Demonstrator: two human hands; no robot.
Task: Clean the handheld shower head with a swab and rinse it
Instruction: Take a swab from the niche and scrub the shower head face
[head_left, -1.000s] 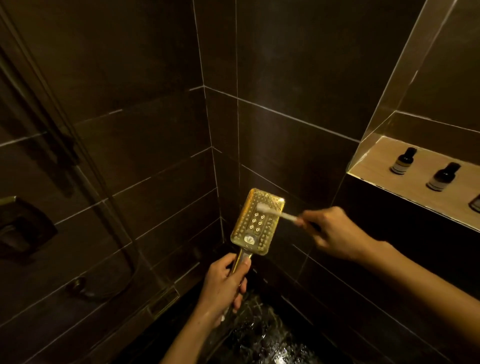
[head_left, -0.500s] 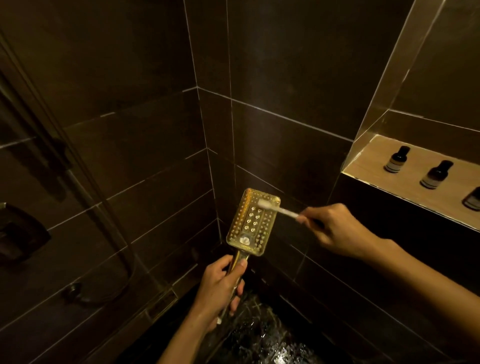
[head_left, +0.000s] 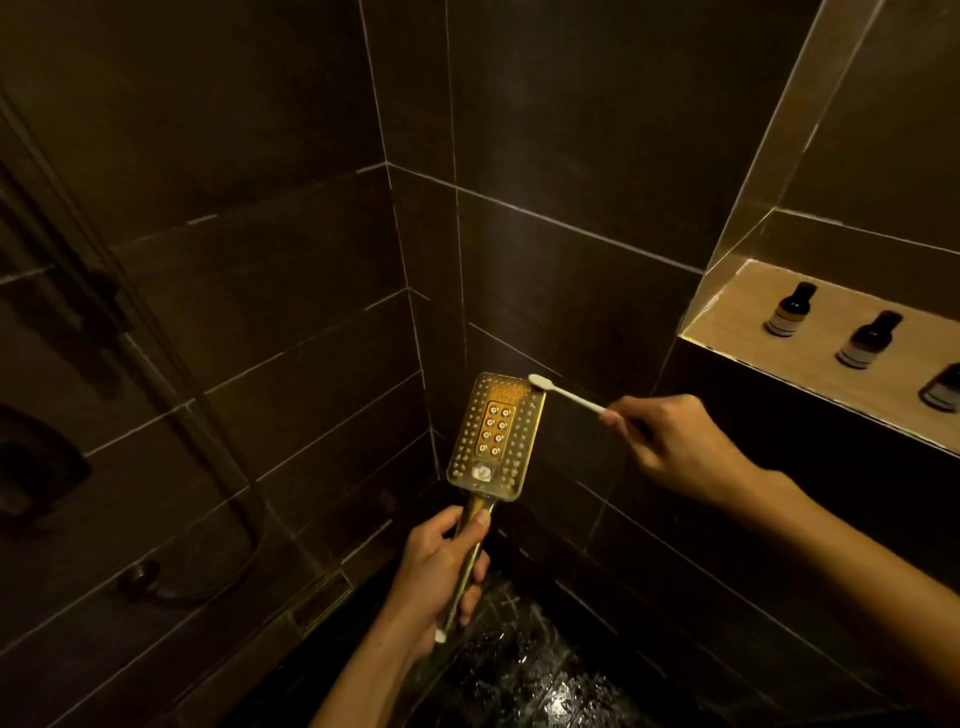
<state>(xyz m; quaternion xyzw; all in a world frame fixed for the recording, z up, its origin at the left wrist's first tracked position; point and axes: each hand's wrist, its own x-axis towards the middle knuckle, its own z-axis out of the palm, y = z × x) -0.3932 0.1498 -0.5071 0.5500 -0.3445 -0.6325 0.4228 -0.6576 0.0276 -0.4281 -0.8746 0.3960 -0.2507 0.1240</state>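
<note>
Dark tiled shower corner. Swab (head_left: 566, 396), pinched by right hand (head_left: 675, 447), is now shifted to top-right edge of shower head (head_left: 496, 434); left hand (head_left: 441, 571) clenched on handle. Scrubbing judged unfinished.

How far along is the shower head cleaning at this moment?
Done: the left hand has the shower head by its handle, nozzle face up. In hand: the right hand holds the swab, its tip at the face's top right corner, so scrubbing is under way. Left: the rinse; no water is running from the nozzles. How clean the nozzles are cannot be told.
</note>
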